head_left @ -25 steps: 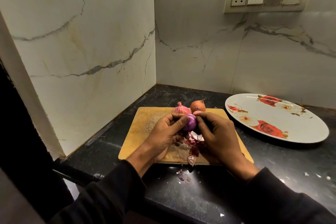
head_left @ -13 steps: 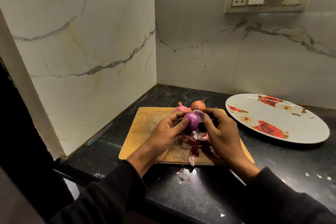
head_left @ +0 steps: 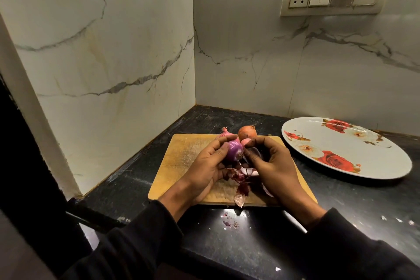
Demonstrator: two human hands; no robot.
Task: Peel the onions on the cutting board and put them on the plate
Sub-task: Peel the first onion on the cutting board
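Black counter (head_left: pixel 341 223), marble walls (head_left: pixel 102 41); both hands, left (head_left: pixel 204 170) and right (head_left: pixel 275 166), grip a purple onion (head_left: pixel 303 152).

Bare black stone table (head_left: pixel 318 188) lies between the right hand (head_left: pixel 275 166) and the rose-patterned oval plate (head_left: pixel 386 163). Two unpeeled onions (head_left: pixel 247 132) crowd just beyond the fingers.

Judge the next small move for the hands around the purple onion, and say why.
Probably the right hand should pull the loose piece of skin it pinches away and drop it among the peelings on the cutting board. The left hand grips the purple onion, which looks glossy and nearly bare, so it may soon go to the plate, which holds no onion yet.
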